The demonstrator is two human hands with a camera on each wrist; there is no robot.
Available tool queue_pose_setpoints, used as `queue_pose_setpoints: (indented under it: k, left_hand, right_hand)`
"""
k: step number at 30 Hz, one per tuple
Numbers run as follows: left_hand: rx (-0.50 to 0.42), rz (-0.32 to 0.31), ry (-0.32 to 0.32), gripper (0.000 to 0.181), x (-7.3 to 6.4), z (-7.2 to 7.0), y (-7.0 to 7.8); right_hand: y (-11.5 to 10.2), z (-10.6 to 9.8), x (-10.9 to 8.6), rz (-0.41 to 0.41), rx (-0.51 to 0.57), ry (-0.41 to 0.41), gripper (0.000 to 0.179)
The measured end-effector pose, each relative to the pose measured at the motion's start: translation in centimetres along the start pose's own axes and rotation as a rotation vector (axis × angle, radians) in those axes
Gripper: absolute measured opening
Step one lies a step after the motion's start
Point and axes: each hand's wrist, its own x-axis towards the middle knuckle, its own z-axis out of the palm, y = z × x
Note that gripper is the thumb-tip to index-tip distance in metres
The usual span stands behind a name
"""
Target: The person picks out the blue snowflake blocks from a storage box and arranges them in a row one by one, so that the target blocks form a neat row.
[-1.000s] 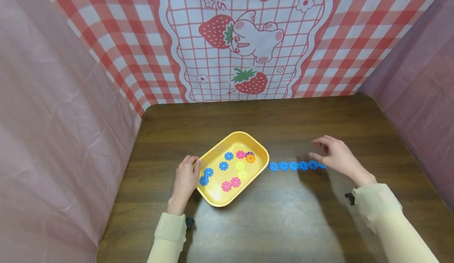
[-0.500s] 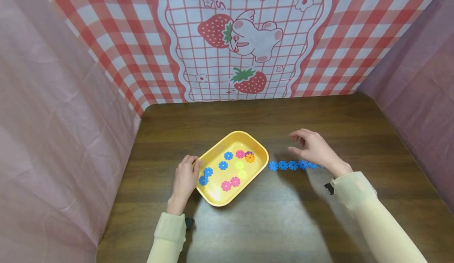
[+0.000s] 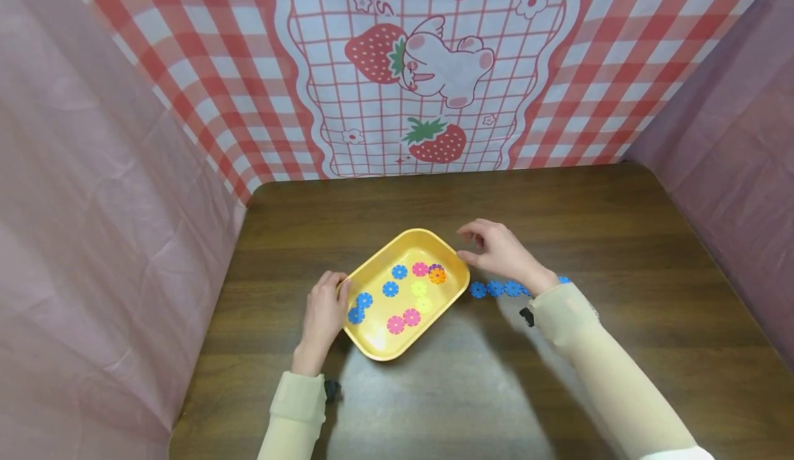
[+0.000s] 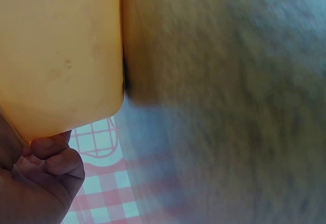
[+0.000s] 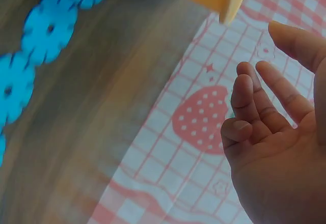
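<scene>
The right hand (image 3: 499, 250), empty with thumb and fingers apart, hovers over the brown counter (image 3: 434, 418) in the lower frame, beside the mid-frame yellow tray (image 3: 373, 339), whose left rim the left hand (image 3: 324, 315) grips. The right sleeve (image 3: 564, 316) partly blocks a row of blue discs (image 3: 495, 288), seemingly done so far; four blue discs (image 3: 390, 289) inside the tray look unused.
</scene>
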Motion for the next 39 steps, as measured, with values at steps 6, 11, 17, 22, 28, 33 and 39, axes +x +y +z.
queue_pose_setpoints:
  k: [6, 11, 17, 22, 28, 33, 39]
  left_hand:
    - [-0.001, 0.001, -0.002, 0.017, 0.0, 0.0, -0.1]
    - [0.001, 0.001, -0.001, 0.018, 0.0, 0.0, -0.1]
    - [-0.002, 0.003, -0.008, 0.018, 0.0, 0.0, 0.0]
    - [-0.001, 0.003, -0.007, 0.017, 0.0, 0.0, 0.0]
    - [-0.006, 0.005, -0.003, 0.017, 0.0, 0.0, 0.0]
    - [-0.001, 0.001, -0.003, 0.017, 0.0, 0.0, 0.0]
    - [-0.007, 0.012, 0.006, 0.017, 0.0, 0.0, -0.1]
  right_hand:
    - [-1.1, 2.2, 1.4, -0.029, 0.040, -0.030, 0.036]
    - [-2.1, 3.8, 2.5, -0.020, 0.057, -0.076, 0.039]
    - [-2.7, 5.0, 3.2, 0.020, 0.076, -0.122, 0.041]
    - [-2.8, 6.1, 3.6, -0.021, 0.076, -0.125, 0.038]
    - [-3.1, 7.5, 4.1, -0.014, 0.041, -0.149, 0.035]
    - [-3.3, 8.7, 4.6, -0.007, 0.018, -0.184, 0.038]
    - [-3.2, 9.9, 4.9, 0.005, -0.008, -0.220, 0.040]
